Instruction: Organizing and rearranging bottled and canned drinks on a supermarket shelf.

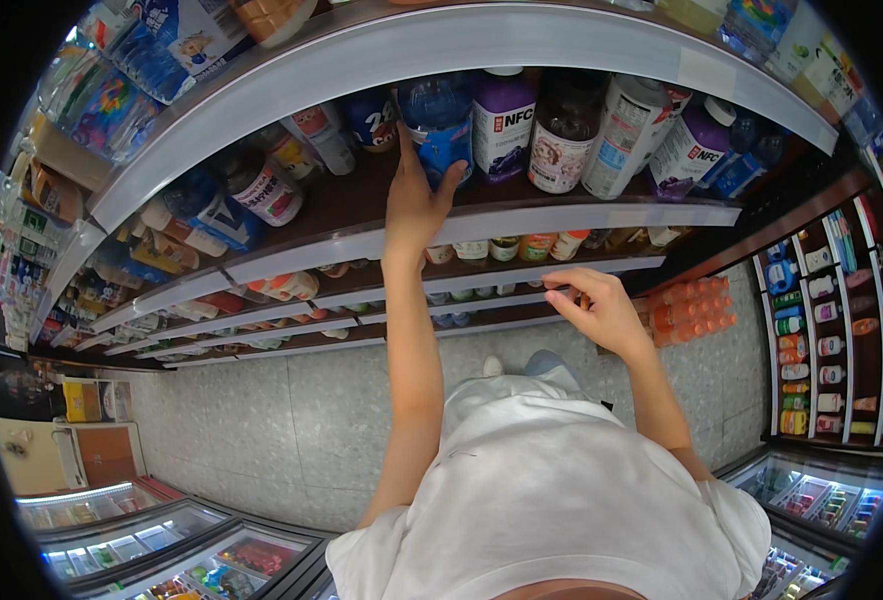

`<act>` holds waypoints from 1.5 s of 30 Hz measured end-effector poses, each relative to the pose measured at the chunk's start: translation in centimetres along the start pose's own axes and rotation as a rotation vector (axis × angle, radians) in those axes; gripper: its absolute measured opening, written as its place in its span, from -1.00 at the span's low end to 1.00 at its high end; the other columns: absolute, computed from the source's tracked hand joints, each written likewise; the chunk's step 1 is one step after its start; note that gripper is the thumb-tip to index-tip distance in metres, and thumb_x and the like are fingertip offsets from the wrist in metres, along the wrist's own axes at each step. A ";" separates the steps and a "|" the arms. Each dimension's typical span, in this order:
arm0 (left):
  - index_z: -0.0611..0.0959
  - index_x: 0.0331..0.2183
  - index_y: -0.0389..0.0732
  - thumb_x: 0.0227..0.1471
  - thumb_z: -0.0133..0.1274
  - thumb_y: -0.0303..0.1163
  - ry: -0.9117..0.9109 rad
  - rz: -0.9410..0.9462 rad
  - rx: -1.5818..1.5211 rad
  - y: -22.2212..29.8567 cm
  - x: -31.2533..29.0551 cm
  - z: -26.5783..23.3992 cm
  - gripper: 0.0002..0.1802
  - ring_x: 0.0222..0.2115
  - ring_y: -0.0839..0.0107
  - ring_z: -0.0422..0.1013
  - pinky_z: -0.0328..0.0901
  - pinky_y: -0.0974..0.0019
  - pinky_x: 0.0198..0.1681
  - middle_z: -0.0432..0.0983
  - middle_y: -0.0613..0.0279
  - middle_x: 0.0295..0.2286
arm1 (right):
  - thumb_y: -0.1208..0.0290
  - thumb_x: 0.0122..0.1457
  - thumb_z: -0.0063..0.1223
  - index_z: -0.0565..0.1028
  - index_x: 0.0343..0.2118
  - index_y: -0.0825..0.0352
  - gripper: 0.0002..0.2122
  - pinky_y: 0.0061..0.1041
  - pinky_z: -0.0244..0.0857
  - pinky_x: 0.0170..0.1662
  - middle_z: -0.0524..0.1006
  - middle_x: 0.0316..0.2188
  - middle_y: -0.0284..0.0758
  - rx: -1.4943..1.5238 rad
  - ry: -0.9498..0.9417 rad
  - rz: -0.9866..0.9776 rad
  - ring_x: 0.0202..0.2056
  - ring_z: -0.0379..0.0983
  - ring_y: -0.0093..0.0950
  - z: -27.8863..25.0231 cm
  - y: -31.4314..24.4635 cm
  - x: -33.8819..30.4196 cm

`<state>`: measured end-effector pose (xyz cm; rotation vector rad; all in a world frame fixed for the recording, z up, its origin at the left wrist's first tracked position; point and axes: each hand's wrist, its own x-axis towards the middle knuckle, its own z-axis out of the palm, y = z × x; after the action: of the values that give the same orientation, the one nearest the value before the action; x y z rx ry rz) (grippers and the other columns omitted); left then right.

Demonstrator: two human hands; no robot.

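Observation:
On the upper shelf, my left hand (422,205) reaches in and closes round a blue-labelled plastic bottle (436,115). Its thumb presses the right side and the fingers lie along the left. The bottle stands upright among its neighbours; I cannot tell whether it is lifted. To its right is a purple bottle with a white label (503,125), and to its left a dark blue bottle (370,120). My right hand (597,312) hangs in front of the lower shelves, fingers loosely bent, thumb and forefinger apart, holding nothing.
A pale shelf edge (462,45) runs above the bottles and another shelf edge (582,217) below them. Shrink-wrapped orange-red bottles (692,310) stand on the floor to the right. Glass-topped chest freezers (177,530) are at the lower left, and a stocked rack (832,330) at the far right.

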<state>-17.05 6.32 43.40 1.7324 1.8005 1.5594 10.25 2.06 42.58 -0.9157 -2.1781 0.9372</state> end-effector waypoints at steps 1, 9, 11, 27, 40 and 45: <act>-0.09 0.22 -0.48 0.03 0.16 -0.14 -0.097 -0.047 0.025 0.4 0.3 -0.6 0.03 -0.09 -0.03 0.43 0.30 0.20 -0.06 0.41 -0.30 -0.08 | 0.45 0.07 0.17 0.56 -0.22 0.37 -0.79 -0.67 0.24 -0.50 0.59 -0.38 -0.30 -0.004 0.004 0.019 -0.54 0.42 -0.60 -0.1 0.1 -0.5; -0.08 0.24 -0.41 -0.03 0.18 0.01 0.026 -0.024 0.006 -1.6 -0.1 0.1 0.12 -0.13 -0.03 0.46 0.34 0.23 -0.12 0.46 -0.22 -0.10 | 0.45 0.08 0.16 0.55 -0.21 0.38 -0.78 -0.64 0.25 -0.49 0.58 -0.40 -0.31 0.021 -0.059 0.069 -0.51 0.42 -0.59 -1.3 1.5 -2.5; -0.03 0.24 -0.38 -0.12 0.22 0.09 0.089 -0.041 0.096 -0.8 -0.4 0.5 0.17 -0.12 -0.02 0.46 0.35 0.18 -0.12 0.45 -0.20 -0.09 | 0.43 0.07 0.17 0.55 -0.21 0.37 -0.78 -0.62 0.27 -0.47 0.58 -0.38 -0.30 0.034 -0.079 0.078 -0.51 0.42 -0.57 -1.7 1.1 -2.7; 0.20 0.08 -0.39 -0.22 0.19 0.28 0.126 -0.131 0.596 -0.9 -0.3 2.0 0.10 -0.24 -0.17 0.46 0.35 -0.01 -0.21 0.51 -0.24 -0.26 | 0.25 0.07 0.14 0.54 -0.18 0.35 -0.69 -0.44 0.39 -0.30 0.60 -0.34 -0.19 0.137 -0.174 0.402 -0.38 0.54 -0.33 4.7 11.9 -12.6; 0.30 -0.05 -0.35 -0.22 0.17 0.31 0.205 -0.061 0.684 -1.6 -0.4 2.2 -0.02 -0.30 -0.11 0.50 0.36 0.02 -0.24 0.56 -0.14 -0.33 | 0.21 -0.05 0.15 0.59 -0.28 0.27 -0.70 -0.31 0.39 -0.17 0.60 -0.36 -0.15 0.077 -0.335 0.978 -0.27 0.55 -0.23 16.4 29.7 -32.9; 0.34 -0.09 -0.32 -0.24 0.18 0.32 0.218 -0.054 0.695 -1.6 -0.2 2.5 -0.05 -0.31 -0.07 0.51 0.37 0.06 -0.25 0.57 -0.09 -0.35 | 0.30 0.02 0.13 0.55 -0.29 0.42 -0.72 -0.42 0.42 -0.43 0.59 -0.47 -0.23 0.037 -0.357 1.297 -0.57 0.53 -0.41 16.8 33.7 -39.8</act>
<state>-16.12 7.91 41.01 1.7788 2.7099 1.2090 33.40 -17.57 -2.98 -2.3594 -1.6115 1.7715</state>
